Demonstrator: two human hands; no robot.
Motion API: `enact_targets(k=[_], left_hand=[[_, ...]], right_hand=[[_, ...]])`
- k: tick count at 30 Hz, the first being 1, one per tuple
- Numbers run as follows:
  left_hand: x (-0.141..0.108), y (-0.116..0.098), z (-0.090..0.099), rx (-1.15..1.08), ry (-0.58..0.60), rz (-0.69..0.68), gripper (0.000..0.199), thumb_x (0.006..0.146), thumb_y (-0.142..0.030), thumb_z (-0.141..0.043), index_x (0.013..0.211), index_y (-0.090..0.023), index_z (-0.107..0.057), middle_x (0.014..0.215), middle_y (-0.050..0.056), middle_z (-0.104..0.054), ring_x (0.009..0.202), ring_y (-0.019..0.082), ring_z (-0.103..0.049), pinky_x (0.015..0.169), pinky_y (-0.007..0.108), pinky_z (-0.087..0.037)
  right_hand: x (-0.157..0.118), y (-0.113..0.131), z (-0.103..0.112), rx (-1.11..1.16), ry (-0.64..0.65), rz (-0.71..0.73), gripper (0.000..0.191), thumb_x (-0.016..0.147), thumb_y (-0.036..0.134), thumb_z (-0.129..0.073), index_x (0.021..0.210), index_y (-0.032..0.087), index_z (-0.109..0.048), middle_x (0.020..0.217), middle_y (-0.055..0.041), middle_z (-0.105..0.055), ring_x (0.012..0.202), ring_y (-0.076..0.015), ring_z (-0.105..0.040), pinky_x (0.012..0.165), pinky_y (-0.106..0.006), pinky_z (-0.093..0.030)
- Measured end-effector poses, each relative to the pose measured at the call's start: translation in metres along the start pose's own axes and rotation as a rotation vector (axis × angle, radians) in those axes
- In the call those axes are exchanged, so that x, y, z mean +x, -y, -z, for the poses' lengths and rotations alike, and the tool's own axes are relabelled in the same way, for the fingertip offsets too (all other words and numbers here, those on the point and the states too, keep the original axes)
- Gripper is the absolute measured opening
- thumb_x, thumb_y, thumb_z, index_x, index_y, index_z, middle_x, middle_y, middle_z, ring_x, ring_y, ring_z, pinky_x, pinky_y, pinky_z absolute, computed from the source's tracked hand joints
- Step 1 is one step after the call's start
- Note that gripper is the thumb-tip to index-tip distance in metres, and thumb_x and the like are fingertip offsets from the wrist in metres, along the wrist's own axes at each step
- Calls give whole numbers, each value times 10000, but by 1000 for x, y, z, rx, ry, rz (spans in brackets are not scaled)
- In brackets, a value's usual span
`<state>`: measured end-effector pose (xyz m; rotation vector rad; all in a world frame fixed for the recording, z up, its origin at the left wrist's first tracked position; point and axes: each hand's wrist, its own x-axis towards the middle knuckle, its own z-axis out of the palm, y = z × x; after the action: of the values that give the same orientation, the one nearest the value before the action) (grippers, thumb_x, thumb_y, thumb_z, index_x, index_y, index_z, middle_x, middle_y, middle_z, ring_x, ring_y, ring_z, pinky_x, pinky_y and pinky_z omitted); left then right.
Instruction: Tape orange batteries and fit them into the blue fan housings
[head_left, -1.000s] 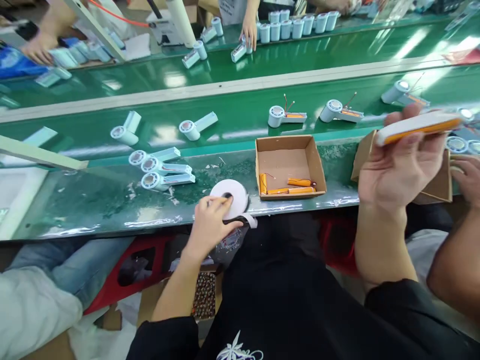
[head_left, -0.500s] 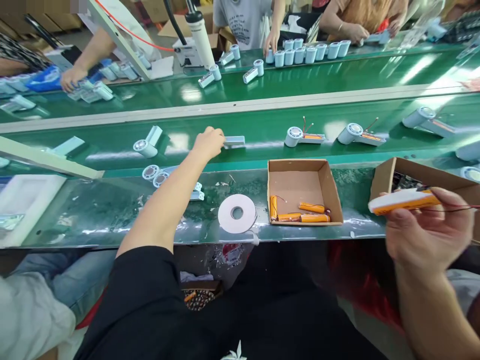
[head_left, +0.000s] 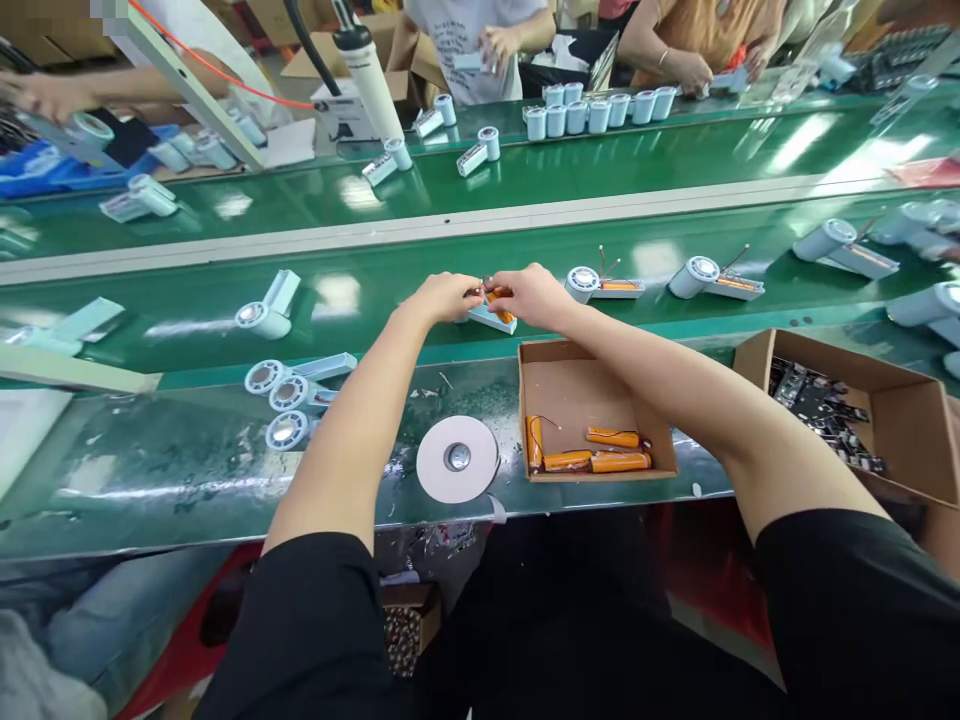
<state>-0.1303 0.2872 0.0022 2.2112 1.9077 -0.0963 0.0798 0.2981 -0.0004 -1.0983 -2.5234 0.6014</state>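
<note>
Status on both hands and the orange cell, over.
Right hand pinching orange cell at light-blue housing. Left hand at housing's left end, grip unclear. Cardboard box partly beneath right forearm.

four orange cells (head_left: 621, 461) in one box (head_left: 577, 385), one tape roll (head_left: 435, 460), three pale-blue housings (head_left: 286, 432) left of it

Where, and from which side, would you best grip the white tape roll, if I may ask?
I'd pinch the tape roll by its left rim, from above left, fingertips in the centre hole: it lies flat, and its loose end juts out near right.
</note>
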Motion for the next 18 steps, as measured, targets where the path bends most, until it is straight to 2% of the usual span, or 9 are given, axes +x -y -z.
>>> enact_targets(k=[4,7,11,14,16,18], left_hand=[[3,-13,-11,-64,-61,51,239,927,-321,-570,1064,-258,-754,1139,79,-776,1091,281,-680,939,342,-457],[6,-21,-16,-125,-109,97,249,938,-292,-542,1066,-251,-751,1133,96,-771,1102,286,-673,942,354,-465],[0,-33,-7,-199,-158,147,302,971,-273,-502,1124,-216,-755,1153,142,-758,1070,298,-673,897,379,-484],[-25,-50,9,-224,-197,162,299,986,-258,-524,1140,-173,-766,1137,164,-762,1037,291,-680,858,371,-493],[-49,-60,12,-207,-263,165,322,996,-232,-539,1245,-171,-735,1184,149,-759,1096,266,-669,893,351,-491],[-80,-63,1,-168,-357,105,350,1018,-199,-523,1315,-238,-702,1307,82,-729,1221,208,-627,963,305,-472]], right_hand=[[5,4,-12,-285,175,3,345,974,351,-683,1303,257,-728,1106,-95,-781,1078,-298,-714,898,-354,-520],[9,11,-16,-408,266,-57,388,1012,403,-602,1349,239,-699,1248,-168,-738,1157,-345,-697,934,-400,-527],[14,25,-20,-440,330,-145,413,984,421,-602,1298,186,-731,1319,-216,-706,1243,-384,-663,1022,-468,-512],[12,43,-15,-405,306,-110,326,898,355,-681,1117,145,-799,1168,-249,-755,1128,-398,-719,973,-509,-542],[11,52,-11,-344,245,-72,246,849,334,-707,933,132,-818,976,-277,-770,987,-410,-753,904,-562,-555],[16,48,-11,-159,62,-26,262,832,424,-709,782,184,-803,801,-259,-749,865,-392,-755,867,-612,-540]])
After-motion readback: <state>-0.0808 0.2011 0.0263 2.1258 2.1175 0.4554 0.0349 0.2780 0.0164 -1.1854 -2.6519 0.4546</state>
